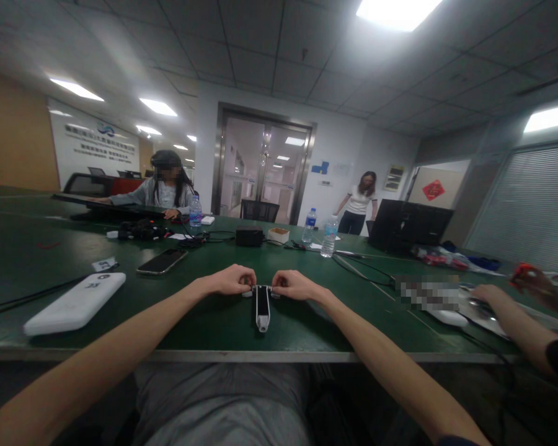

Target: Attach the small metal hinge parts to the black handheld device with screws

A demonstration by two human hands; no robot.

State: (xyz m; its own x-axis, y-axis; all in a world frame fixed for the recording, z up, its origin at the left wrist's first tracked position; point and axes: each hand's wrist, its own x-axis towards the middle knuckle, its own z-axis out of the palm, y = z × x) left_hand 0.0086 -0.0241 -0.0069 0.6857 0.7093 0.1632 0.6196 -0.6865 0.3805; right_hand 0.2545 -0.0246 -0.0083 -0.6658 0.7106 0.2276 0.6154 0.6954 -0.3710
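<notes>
A small black and white device point(262, 308) lies on the green table point(204, 322), its long axis pointing toward me. My left hand point(231, 280) is closed in a pinch at the device's far left corner. My right hand point(294, 285) is closed in a pinch at its far right corner. Both hands rest on the table and meet over the device's far end. What sits between the fingertips is too small to make out beyond the device itself.
A white power bank point(77, 301) lies at the left, a dark phone point(162, 261) behind it. Cables, a black box point(249, 236) and water bottles point(329, 236) stand further back. A neighbour's arm point(506, 316) works at the right. One person sits at the far left; another stands by the door.
</notes>
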